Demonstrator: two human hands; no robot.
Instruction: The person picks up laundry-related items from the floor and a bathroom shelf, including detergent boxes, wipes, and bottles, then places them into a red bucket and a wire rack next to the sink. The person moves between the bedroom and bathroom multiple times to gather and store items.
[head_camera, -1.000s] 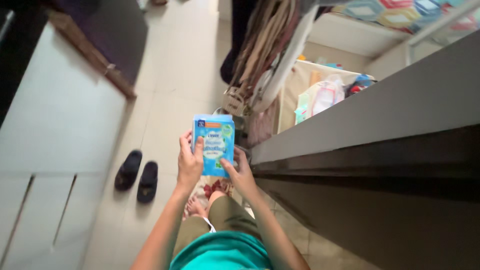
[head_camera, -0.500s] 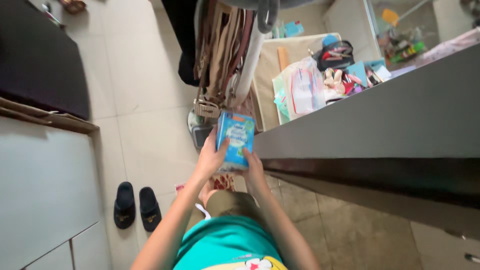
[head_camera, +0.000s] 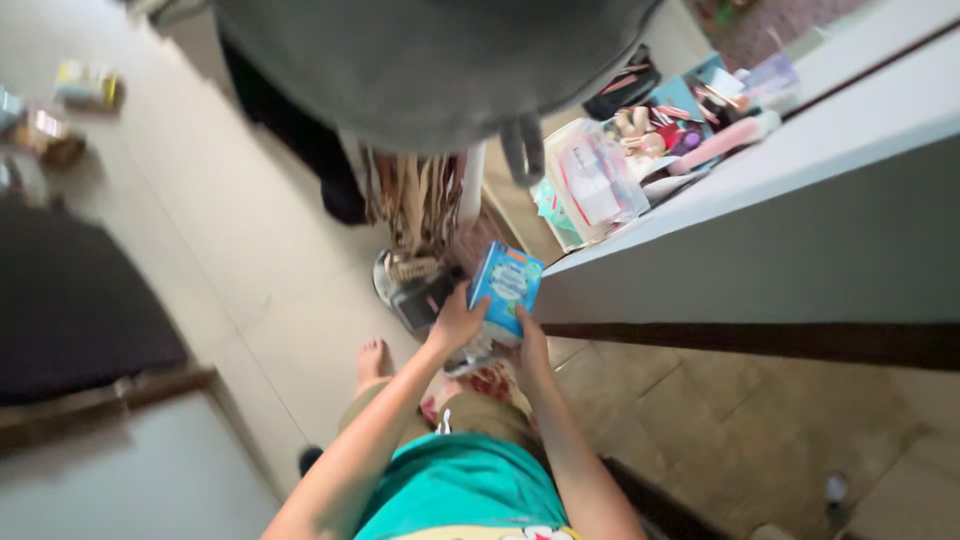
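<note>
A blue and white soft packet (head_camera: 508, 286) with green marks is held in front of me between both hands, tilted to the right. My left hand (head_camera: 456, 322) grips its left edge, thumb on the front. My right hand (head_camera: 530, 345) holds its lower right corner from beneath. The packet hangs just left of the end of a grey counter (head_camera: 780, 240). Below are my green shirt, khaki shorts and one bare foot (head_camera: 371, 361) on the tiled floor.
A low cream shelf (head_camera: 510, 190) with clear bags, cosmetics and small items stands beyond the counter. Belts hang from a stand (head_camera: 415, 200) over a round base. A large grey bag (head_camera: 420, 60) fills the top. A dark mat lies left.
The view has swung and tilted; the slippers have left the picture. The packet and both hands have shifted right and lower, nearer the counter's end, still held the same way.
</note>
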